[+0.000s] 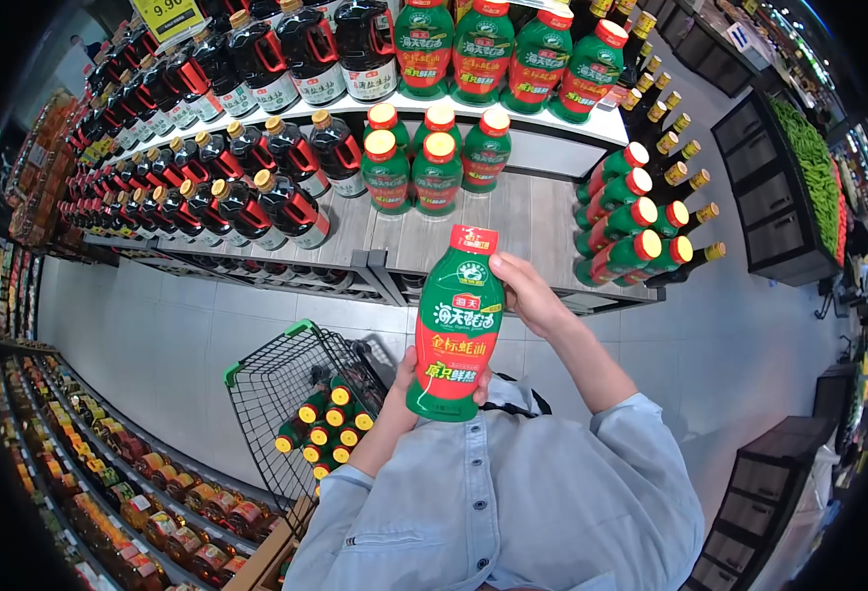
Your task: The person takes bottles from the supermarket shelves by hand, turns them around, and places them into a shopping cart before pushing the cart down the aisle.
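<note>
Green-and-red bottle (457, 340), held two-handed, label facing the camera.
Left hand (400, 392) wraps its lower end; right hand (529, 293) grips beside the red cap (474, 239). Bottle is before the shirt (542, 473), right of the cart (302, 327), wooden display shelf (518, 219) beyond.

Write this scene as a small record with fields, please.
held item: green-and-red bottle, label toward the camera
left hand: around the bottle's lower part
right hand: at its upper side, fingers partly hidden
cart: black wire, green trim, containing yellow-capped bottles
wooden display: similar green bottles, dark bottles
clothing: light blue shirt
</note>
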Motion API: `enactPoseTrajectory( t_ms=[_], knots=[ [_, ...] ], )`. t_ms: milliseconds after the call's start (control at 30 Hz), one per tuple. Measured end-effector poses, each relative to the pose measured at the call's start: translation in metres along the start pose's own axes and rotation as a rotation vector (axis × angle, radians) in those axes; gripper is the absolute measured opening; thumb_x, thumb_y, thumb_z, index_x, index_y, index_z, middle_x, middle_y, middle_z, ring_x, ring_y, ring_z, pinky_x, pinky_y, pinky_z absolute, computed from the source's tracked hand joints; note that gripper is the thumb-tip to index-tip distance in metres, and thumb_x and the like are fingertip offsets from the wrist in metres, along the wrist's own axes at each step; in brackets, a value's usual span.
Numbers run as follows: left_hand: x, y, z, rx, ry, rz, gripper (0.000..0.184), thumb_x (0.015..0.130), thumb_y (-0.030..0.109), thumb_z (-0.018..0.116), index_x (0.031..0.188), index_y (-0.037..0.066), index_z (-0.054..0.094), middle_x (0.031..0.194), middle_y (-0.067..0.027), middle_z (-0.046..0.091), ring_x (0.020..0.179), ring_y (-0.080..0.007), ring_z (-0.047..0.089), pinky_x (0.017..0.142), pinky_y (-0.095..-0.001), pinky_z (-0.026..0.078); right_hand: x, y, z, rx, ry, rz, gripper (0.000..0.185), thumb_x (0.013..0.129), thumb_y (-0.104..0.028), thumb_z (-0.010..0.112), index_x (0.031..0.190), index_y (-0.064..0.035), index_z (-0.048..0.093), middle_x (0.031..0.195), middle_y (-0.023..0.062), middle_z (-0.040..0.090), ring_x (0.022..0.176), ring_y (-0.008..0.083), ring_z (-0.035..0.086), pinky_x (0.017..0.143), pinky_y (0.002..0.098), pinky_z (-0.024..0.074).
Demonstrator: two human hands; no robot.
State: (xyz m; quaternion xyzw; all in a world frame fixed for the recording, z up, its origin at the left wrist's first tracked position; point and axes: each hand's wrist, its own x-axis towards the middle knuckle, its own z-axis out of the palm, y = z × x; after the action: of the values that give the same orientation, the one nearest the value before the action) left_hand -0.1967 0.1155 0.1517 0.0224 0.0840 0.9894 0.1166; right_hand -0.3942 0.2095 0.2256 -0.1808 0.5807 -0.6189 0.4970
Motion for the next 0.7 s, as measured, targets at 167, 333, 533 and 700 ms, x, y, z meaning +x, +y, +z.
enactPoseTrajectory(
  t_ms=[167, 333, 533, 700],
  knots=[
    [0.024, -0.013, 0.001, -0.056, -0.174, 0.049, 0.109, 0.070, 0.081, 0.061, 0.139, 0.000, 0.037, 0.113, -0.0207, 0.056, 0.095, -0.0299, 0.059, 0.086, -0.0438, 0.045, 0.000, 0.001, -0.017, 0.037, -0.065, -0.119, 0.038, 0.102, -0.041, 0.049, 0.111, -0.0052, 0.058, 0.095, 0.0002, 0.060, 0.086, 0.0067, 0.056, 0.074, 0.0265, 0.0471],
    [0.041, -0.033, 0.004, -0.005, -0.182, 0.093, 0.109, 0.071, 0.082, 0.059, 0.142, 0.003, 0.033, 0.112, -0.0210, 0.056, 0.093, -0.0288, 0.059, 0.085, -0.0431, 0.045, -0.016, -0.010, -0.032, 0.057, -0.091, -0.146, 0.040, 0.102, -0.042, 0.048, 0.106, -0.0035, 0.059, 0.090, -0.0010, 0.059, 0.082, 0.0055, 0.054, 0.071, 0.0253, 0.0467],
    [0.054, -0.050, 0.014, -0.030, -0.176, 0.106, 0.113, 0.069, 0.081, 0.062, 0.145, 0.005, 0.028, 0.106, -0.0189, 0.057, 0.088, -0.0278, 0.060, 0.083, -0.0426, 0.046, -0.026, -0.011, -0.050, 0.042, -0.150, -0.138, 0.040, 0.102, -0.041, 0.048, 0.110, -0.0030, 0.059, 0.096, 0.0009, 0.060, 0.089, 0.0072, 0.056, 0.075, 0.0261, 0.0485],
    [0.063, -0.056, 0.023, -0.163, -0.260, 0.126, 0.120, 0.067, 0.082, 0.064, 0.152, 0.013, 0.015, 0.098, -0.0143, 0.056, 0.079, -0.0242, 0.058, 0.076, -0.0410, 0.047, -0.030, 0.000, -0.060, 0.157, -0.302, -0.165, 0.049, 0.100, -0.037, 0.054, 0.131, 0.0007, 0.050, 0.113, 0.0052, 0.060, 0.099, 0.0115, 0.058, 0.083, 0.0305, 0.0505]
  ],
)
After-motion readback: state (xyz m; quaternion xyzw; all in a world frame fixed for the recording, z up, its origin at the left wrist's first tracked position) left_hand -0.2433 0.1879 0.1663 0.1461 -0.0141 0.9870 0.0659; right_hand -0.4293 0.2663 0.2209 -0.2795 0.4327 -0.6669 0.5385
